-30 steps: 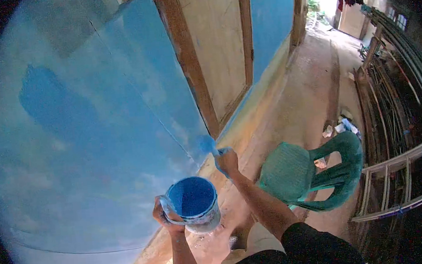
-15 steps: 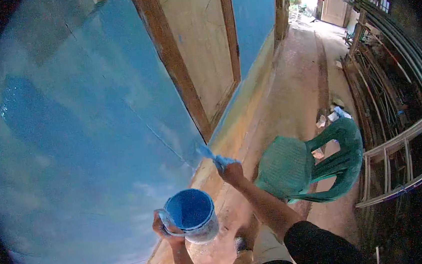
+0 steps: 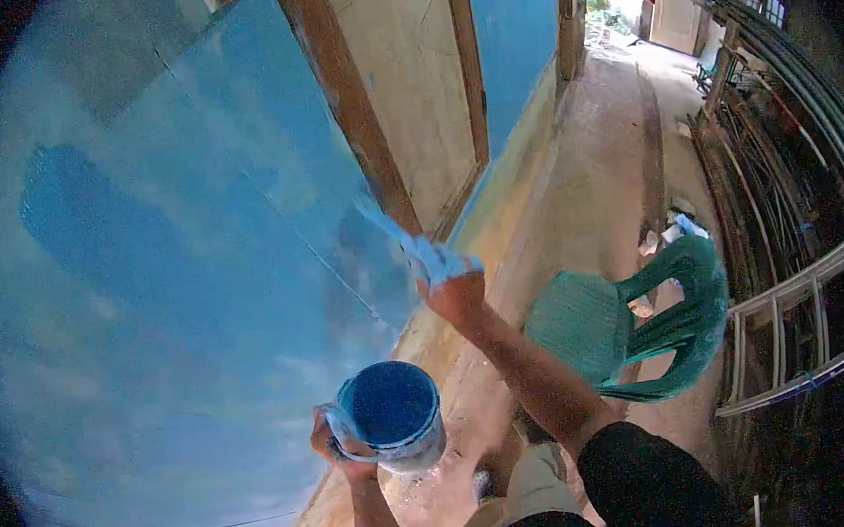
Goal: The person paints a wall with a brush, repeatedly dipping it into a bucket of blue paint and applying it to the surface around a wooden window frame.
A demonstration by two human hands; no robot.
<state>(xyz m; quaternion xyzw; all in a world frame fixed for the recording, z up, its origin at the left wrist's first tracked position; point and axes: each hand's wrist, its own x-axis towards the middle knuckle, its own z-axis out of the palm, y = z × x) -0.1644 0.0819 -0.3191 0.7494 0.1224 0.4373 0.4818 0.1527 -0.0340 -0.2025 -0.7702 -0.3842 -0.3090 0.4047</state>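
Note:
My left hand [image 3: 328, 440] is closed around the side handle of a paint bucket [image 3: 420, 452], whose inside is coated in blue with blue paint in it. My right hand [image 3: 457, 291] grips a paintbrush [image 3: 390, 224] smeared with light blue paint. The bristles are blurred and lie against the blue wall [image 3: 215, 312] right beside the brown door frame [image 3: 347, 99]. Patchy, uneven blue covers the wall, with a darker wet-looking patch at the upper left.
A green plastic chair [image 3: 578, 325] stands on the floor to the right of my right arm. Further right are a ladder [image 3: 797, 301] and stacked poles [image 3: 797, 80]. A pale door panel [image 3: 420, 73] sits within the frame. The walkway [image 3: 594, 168] runs toward a bright opening.
My right hand has moved the brush upward along the wall edge by the door frame. The bucket in my left hand has shifted slightly up and right in view.

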